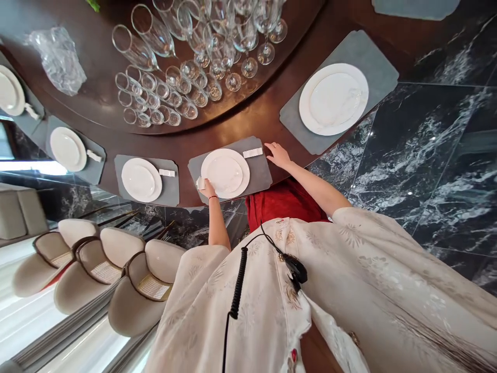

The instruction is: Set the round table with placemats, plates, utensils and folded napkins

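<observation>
The left hand (pixel 208 189) grasps small white ware (pixel 201 183) at ten o'clock; the right hand (pixel 278 155), fingers loosely released, has a white oblong piece (pixel 252 153) just beside its fingertips at nine o'clock

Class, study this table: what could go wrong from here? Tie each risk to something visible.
1. The left hand holds something small and white close to the stacked plates; dropped, it might chip one.
2. The right hand is beside the grey placemat; an accidental brush could skew it.
3. The glasses stand crowded together; a knock might topple several.
</observation>
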{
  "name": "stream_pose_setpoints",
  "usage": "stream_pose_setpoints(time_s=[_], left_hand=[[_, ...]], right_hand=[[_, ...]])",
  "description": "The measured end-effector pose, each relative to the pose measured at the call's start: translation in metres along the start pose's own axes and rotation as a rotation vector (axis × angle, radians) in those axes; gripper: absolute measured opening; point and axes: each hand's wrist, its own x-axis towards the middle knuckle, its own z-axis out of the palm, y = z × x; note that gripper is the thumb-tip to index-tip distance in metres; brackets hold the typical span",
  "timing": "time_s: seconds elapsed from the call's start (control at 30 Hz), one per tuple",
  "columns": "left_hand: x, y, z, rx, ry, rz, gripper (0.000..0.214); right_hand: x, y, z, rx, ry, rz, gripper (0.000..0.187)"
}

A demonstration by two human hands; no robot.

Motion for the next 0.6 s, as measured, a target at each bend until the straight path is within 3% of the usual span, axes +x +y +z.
stream_pose_setpoints(time_s=[0.07,0.17,0.3,0.37,0.47,0.6], left_hand=[[-0.028,0.006,0.026,-0.102,-0.125,0.007,0.036],[-0.093,0.007,0.089,-0.313,-0.583,-0.031,0.032],[-0.194,0.001,0.187,-0.414,-0.921,-0.131,0.031],[-0.235,-0.001,0.223,-0.428,-1.019,-0.174,0.03],[-0.271,0.001,0.253,-0.385,-1.105,-0.197,0.029],[-0.281,0.008,0.267,-0.33,-1.167,-0.185,0.03]], right_hand=[[-0.016,-0.002,-0.006,0.145,0.028,-0.007,0.056],[-0.046,0.006,-0.025,0.371,0.054,0.037,0.049],[-0.08,0.029,-0.066,0.55,0.142,0.121,0.041],[-0.091,0.041,-0.086,0.592,0.227,0.158,0.043],[-0.099,0.057,-0.104,0.646,0.34,0.221,0.054],[-0.094,0.076,-0.112,0.775,0.371,0.267,0.057]])
